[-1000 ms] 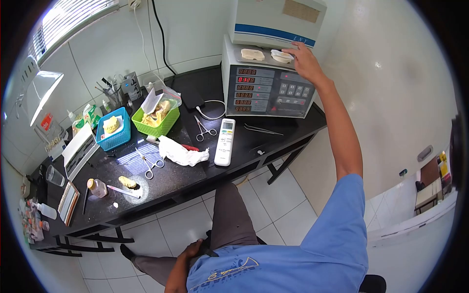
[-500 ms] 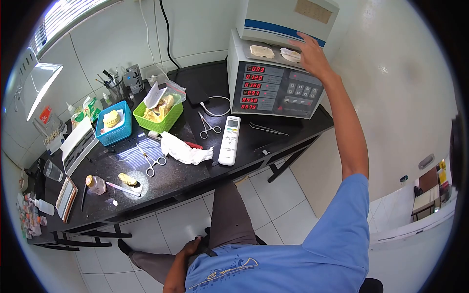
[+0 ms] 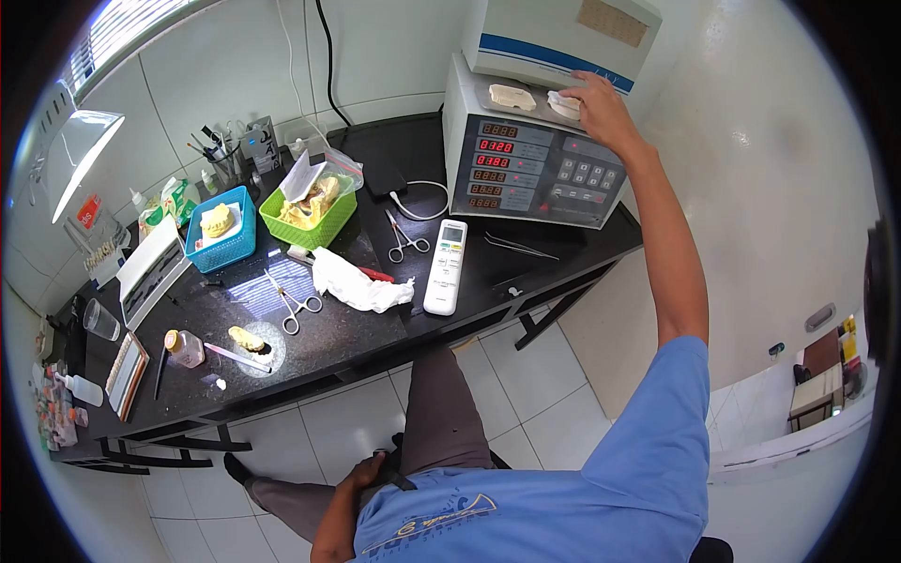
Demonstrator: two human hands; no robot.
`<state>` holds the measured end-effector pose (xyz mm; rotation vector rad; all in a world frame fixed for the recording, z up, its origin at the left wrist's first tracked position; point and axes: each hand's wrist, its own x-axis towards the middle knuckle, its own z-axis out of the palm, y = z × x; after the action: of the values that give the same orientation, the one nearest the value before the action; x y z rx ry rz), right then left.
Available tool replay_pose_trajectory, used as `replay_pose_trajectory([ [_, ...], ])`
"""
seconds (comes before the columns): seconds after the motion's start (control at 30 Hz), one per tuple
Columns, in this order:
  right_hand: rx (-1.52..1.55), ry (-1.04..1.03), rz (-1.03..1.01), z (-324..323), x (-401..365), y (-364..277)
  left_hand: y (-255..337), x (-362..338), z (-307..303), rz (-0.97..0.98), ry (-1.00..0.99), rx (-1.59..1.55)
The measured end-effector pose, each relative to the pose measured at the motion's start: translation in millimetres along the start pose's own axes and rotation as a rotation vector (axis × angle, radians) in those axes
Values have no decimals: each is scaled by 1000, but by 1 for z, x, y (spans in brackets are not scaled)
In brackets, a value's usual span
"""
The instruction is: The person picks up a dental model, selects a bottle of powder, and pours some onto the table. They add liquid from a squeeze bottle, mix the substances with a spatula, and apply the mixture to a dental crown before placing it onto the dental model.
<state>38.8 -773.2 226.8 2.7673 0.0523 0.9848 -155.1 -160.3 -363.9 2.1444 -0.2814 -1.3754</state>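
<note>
At the top right, my right hand reaches over the open top of a white machine, its fingers stretched out. Fingertips are right at a pale piece with a white covering on the metal plate, overlapping its right side, while one finger extends close to the front edge of the raised lid. Left of it on the same plate lies a cream, plaster-like block. Low in the view, my left hand rests by my lap, its fingers mostly hidden.
On the black desk lie a remote control, tweezers, two scissor-handled clamps and a crumpled white cloth. A green basket and a blue basket hold yellowish dental models. A lamp stands left.
My right hand's fingers have come down slightly onto the right-hand pale piece. Several rows of the machine's red display have dimmed and changed. The whole view has shifted a little.
</note>
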Motion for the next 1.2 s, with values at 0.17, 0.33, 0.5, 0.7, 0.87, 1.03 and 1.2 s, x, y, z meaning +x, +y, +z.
replay_pose_trajectory([
  [0.17,-30,-20,32,-2,0,3,-4,4,1,-19,-6,1],
  [0.33,-15,-6,55,-7,0,2,1,-1,-1,6,-20,-14],
  [0.5,-28,-18,99,-1,0,14,-6,6,-1,-1,-42,16],
  [0.7,-42,64,31,-1,1,14,-18,18,5,63,-57,-44],
  [0.87,-11,104,-6,-11,4,12,1,-1,-1,11,-18,11],
  [1.03,5,22,133,-19,10,10,-14,11,3,46,-45,-26],
  [1.2,53,50,97,-9,14,19,-12,8,2,33,-28,-22],
])
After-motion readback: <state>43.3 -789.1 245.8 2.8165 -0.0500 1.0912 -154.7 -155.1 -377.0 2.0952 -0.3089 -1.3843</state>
